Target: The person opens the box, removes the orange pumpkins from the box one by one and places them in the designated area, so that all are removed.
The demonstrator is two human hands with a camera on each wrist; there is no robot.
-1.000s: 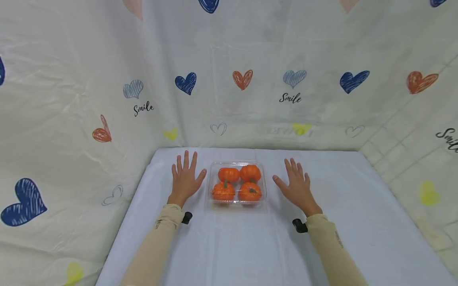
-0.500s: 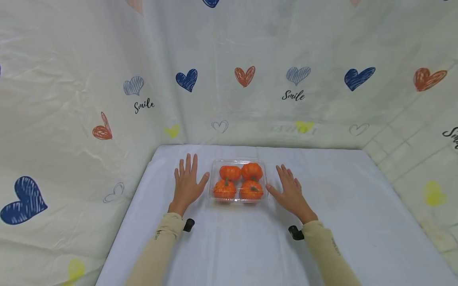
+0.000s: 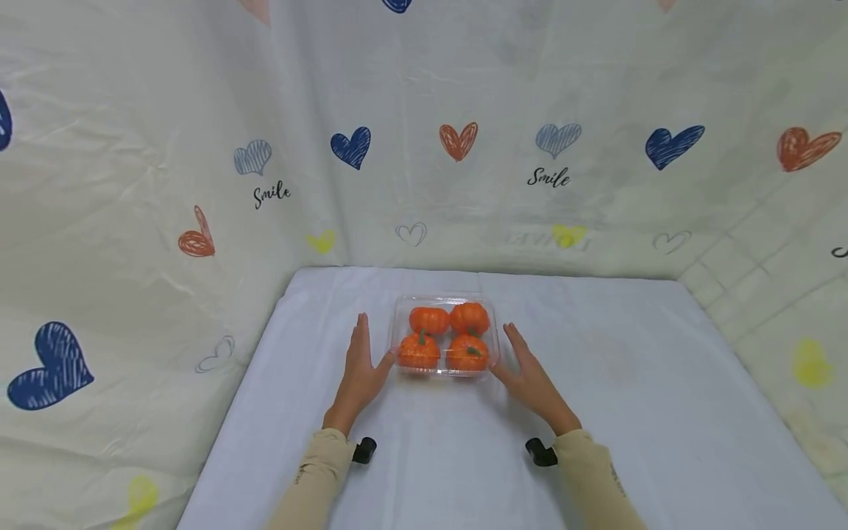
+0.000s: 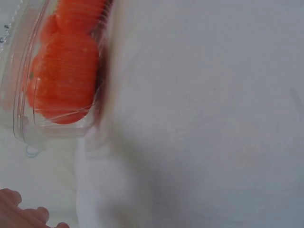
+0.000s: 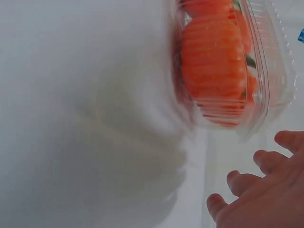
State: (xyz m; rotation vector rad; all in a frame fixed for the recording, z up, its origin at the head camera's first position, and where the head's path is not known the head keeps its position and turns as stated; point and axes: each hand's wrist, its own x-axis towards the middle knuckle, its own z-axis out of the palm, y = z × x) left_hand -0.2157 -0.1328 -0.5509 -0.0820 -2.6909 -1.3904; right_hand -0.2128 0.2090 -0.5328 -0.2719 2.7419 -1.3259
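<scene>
A clear plastic clamshell box (image 3: 442,374) with several small orange pumpkins (image 3: 419,352) inside sits on the white-covered table, its lid down. My left hand (image 3: 361,379) is at its left side, fingers straight and pointing forward, thumb tip right at the box's near left corner. On the other side, my right hand (image 3: 530,379) has its fingers extended, with the thumb close by the near right corner. Both palms face inward toward the box. In the right wrist view, the fingertips (image 5: 237,183) show apart from the box's wall (image 5: 266,71). Neither hand grips anything.
White cloth (image 3: 437,471) covers the table, whose far edge meets a hanging curtain (image 3: 490,81) printed with hearts and words. A black wrist camera (image 3: 364,450) is strapped at the left cuff and another wrist camera (image 3: 542,452) at the right.
Both hands have come inward and nearer the person, turning from palms down to palms facing the box. The thumbs have closed in on its near corners. The box stays in place.
</scene>
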